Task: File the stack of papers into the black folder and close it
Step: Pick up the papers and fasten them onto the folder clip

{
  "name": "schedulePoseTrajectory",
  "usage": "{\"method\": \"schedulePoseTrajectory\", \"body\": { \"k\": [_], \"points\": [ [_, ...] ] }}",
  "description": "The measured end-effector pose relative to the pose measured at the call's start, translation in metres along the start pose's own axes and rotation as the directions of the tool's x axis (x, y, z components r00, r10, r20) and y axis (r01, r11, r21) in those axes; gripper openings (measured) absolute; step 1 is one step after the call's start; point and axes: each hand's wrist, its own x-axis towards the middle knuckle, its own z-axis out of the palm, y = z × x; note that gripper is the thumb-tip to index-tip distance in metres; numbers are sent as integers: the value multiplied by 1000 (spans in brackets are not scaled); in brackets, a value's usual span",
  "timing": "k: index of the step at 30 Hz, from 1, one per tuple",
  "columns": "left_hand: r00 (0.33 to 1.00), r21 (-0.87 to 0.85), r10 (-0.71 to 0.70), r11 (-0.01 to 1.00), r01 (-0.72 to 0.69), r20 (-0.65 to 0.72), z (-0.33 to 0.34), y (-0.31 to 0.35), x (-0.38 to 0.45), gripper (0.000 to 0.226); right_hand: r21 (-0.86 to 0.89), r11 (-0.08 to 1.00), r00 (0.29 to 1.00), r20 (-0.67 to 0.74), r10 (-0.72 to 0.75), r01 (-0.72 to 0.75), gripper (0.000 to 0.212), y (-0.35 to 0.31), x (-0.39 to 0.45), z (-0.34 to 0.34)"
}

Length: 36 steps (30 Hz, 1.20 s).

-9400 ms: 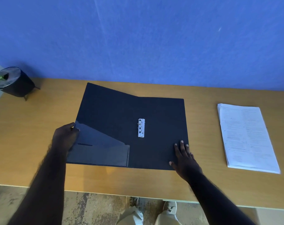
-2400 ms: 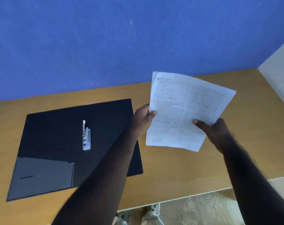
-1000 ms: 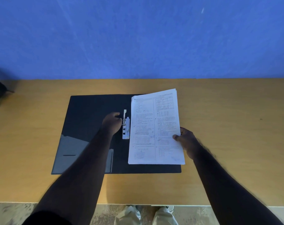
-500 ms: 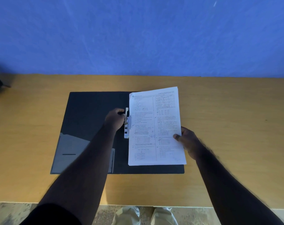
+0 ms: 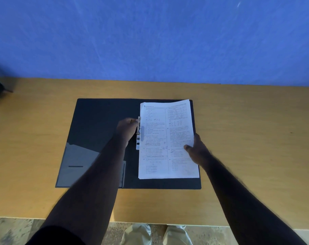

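On folder [image 5: 97, 124], papers [image 5: 167, 138] apparently meet clip [image 5: 138, 138].

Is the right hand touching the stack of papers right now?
Touching. The head view shows the right hand at the right edge of the stack of papers, thumb lying on the top sheet, with the stack resting on the open black folder.

Dim, bluish light; forearms blurred by motion, wide-angle bending at the edges
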Motion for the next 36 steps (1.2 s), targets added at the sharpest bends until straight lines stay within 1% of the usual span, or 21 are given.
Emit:
{"method": "schedulePoseTrajectory", "body": {
  "k": [2, 4, 8, 10, 13, 15, 17, 18, 22, 25, 27, 29, 30, 32, 36],
  "points": [
    [1000, -25, 6, 1000, -6, -13, -2, -2, -4, 19, -8, 1000, 999, -28, -19, 18, 57, -3, 0, 4],
    [1000, -61, 26, 998, -27, -17, -3, -3, -8, 17, -47, 998, 997, -63, -41, 38, 53, -4, 0, 7],
    [998, -127, 58, 990, -59, -12, -6, -6, -17, 19, -202, 979, 991, -134, -24, -4, 52, -1, 0, 4],
    [999, -157, 31, 987, -33, -14, -9, -7, -21, 23, -222, 975, 989, -143, -22, -10, 52, 0, 1, 3],
    [1000, -170, -30, 985, 29, -3, -13, -9, -26, 35, -212, 977, 990, -140, -15, -16, 52, -1, 2, 4],
    [1000, -162, -29, 986, 29, 2, -14, -12, -28, 37, -212, 977, 988, -155, -22, -12, 55, -1, 1, 4],
    [1000, -173, -18, 985, 19, 8, -15, -16, -32, 36, -199, 980, 982, -184, -30, -8, 59, 0, -1, 6],
    [1000, -180, -13, 984, 15, 13, -15, -18, -33, 35, -200, 980, 981, -190, -34, -5, 58, 1, -2, 6],
    [998, -178, -4, 984, 14, 58, -17, -24, -40, 28, -211, 977, 987, -148, -56, 23, 50, 4, -3, 5],
    [995, -178, -17, 983, 35, 98, -19, -28, -43, 20, -259, 966, 990, -133, -49, 13, 52, 4, -4, 4],
    [991, -179, -43, 982, 66, 129, -21, -31, -45, 16, -412, 911, 974, -202, -101, 9, 59, 5, -8, 7],
    [986, -177, -70, 979, 97, 154, -25, -33, -46, 14, -580, 813, 939, -246, -239, 55, 73, 6, -14, 11],
    [984, -173, -81, 979, 109, 158, -27, -33, -46, 13, -632, 769, 922, -232, -309, 99, 77, 5, -17, 13],
    [982, -162, -106, 978, 132, 159, -29, -32, -44, 11, -683, 703, 906, -145, -397, 198, 79, 4, -22, 19],
    [971, -127, -161, 974, 185, 179, -30, -29, -42, 9, -744, 566, 902, 115, -416, 356, 80, 5, -31, 39]
  ]
}}
